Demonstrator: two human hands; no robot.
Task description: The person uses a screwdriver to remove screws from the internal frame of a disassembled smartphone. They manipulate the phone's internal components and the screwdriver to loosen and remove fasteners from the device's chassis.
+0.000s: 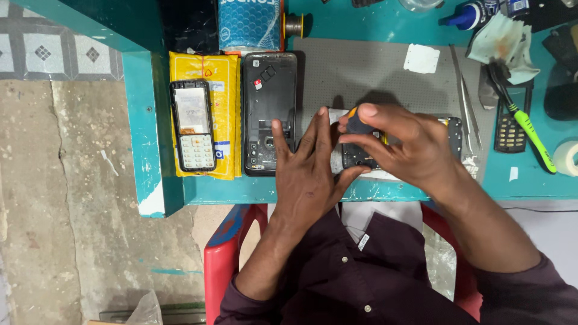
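My left hand (308, 168) lies flat with spread fingers on the near edge of the grey work mat (361, 72), pressing beside an opened phone body (361, 157) that lies under both hands. My right hand (403, 141) pinches the dark, orange-tipped handle of a small screwdriver (357, 123), held upright over that phone. The phone's far end (453, 129) shows to the right of my right hand. Most of the phone is hidden by my hands.
A black phone back shell (269, 111) lies left of my hands. A keypad phone (192, 125) rests on a yellow packet (224, 78). Tweezers (465, 102), a green toothbrush (530, 129), another keypad phone (509, 132), a cloth (506, 42) and a tape roll (567, 157) sit right. The teal table edge (241, 191) is near me.
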